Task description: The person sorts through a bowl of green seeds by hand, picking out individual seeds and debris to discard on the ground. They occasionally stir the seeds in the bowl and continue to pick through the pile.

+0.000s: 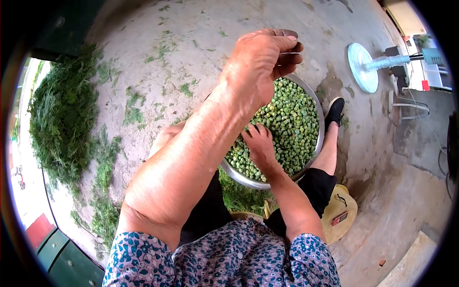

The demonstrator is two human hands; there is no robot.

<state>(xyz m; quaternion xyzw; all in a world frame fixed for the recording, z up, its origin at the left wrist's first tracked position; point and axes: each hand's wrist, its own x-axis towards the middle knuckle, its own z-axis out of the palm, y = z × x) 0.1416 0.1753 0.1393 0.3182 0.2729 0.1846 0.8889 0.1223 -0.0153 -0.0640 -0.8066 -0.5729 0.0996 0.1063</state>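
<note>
A wide metal basin (316, 103) full of small, lumpy green buds or fruits (294, 122) stands between my legs; I cannot make out their exact kind. Raised above the basin's far rim is my left hand (277, 55), its fingers bent and apart, with dark fingertips and nothing visible in them. My left forearm crosses the view and hides part of the basin's left side. Lower down, my right hand (260, 146) rests on the green pieces near the basin's left-middle, fingers spread and touching them. Nothing shows gripped in it.
A heap of feathery green stalks (64, 119) lies at the left, with scraps strewn over the concrete floor (201, 28). More greenery (241, 193) is under the basin's near side. A pale blue pedestal fan base (363, 68), a straw hat (351, 210) and a red phone-like device (339, 218) are at the right.
</note>
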